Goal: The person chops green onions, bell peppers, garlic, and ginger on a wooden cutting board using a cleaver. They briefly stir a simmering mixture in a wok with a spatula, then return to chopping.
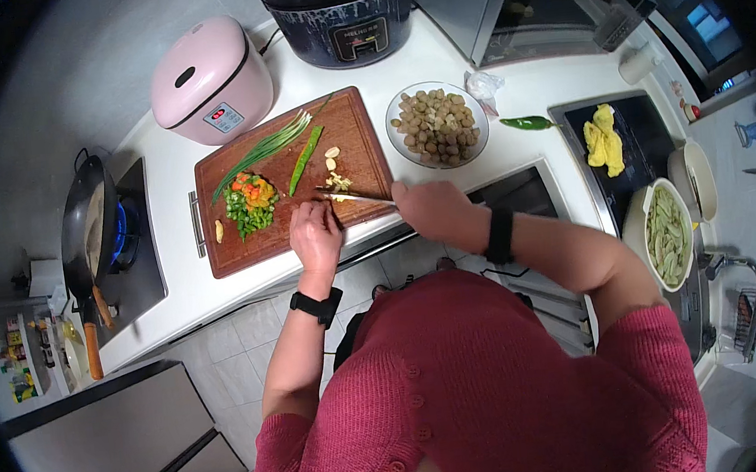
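My right hand (440, 209) grips a kitchen knife (364, 199), its blade pointing left over the wooden cutting board (354, 120). Curled at the board's front edge, my left hand (316, 236) has its fingertips close to the blade; whether they pinch anything is hidden. Chopped garlic (340, 184) lies just beyond the blade, with two peeled garlic cloves (331, 158) behind it. Farther left are a long green pepper piece (306, 161), a bunch of scallions (266, 149) and a heap of diced green, red and orange peppers (252, 205). A pale clove-like piece (219, 231) sits near the left edge.
At left, a wok (83, 214) sits over a lit blue flame. Behind the board stand a pink rice cooker (206, 82) and a black cooker (339, 27). Rightward are a plate of round brownish pieces (437, 126), a green chili (526, 123), a yellow cloth (604, 141) and a green-filled basin (666, 234).
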Demonstrator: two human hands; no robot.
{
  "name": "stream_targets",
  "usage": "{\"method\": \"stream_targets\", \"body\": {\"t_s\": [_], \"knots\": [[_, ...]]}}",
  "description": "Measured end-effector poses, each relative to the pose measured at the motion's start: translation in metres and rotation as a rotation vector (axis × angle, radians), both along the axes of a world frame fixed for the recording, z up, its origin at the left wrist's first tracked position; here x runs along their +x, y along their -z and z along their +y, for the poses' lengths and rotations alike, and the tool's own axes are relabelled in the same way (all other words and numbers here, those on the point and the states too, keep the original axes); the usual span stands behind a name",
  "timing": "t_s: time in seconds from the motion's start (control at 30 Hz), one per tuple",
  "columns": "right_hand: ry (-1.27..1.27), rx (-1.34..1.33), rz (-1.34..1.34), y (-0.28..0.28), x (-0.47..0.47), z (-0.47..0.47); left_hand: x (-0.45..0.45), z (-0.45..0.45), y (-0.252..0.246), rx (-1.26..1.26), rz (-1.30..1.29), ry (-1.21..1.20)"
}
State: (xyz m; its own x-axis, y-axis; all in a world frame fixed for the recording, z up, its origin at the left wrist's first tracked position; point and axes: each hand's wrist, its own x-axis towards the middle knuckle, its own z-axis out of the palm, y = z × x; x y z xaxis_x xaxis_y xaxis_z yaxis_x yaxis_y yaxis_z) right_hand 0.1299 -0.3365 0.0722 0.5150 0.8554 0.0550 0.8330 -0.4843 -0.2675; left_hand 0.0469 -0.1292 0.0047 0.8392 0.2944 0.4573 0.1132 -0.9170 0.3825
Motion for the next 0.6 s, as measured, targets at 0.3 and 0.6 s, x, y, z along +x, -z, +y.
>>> {"method": "stream_targets", "body": {"t_s": [0.3, 0.6], "knots": [[-0.002, 0.160, -0.204, -0.012, 0.009, -0.018, -0.004, 0.027, -0.045, -0.243, -0.199, -0.068], [0.144, 0.114, -0.393, -0.027, 0.009, -0.051, 0.022, -0.021, -0.110, 0.041, 0.103, 0.353]]}}
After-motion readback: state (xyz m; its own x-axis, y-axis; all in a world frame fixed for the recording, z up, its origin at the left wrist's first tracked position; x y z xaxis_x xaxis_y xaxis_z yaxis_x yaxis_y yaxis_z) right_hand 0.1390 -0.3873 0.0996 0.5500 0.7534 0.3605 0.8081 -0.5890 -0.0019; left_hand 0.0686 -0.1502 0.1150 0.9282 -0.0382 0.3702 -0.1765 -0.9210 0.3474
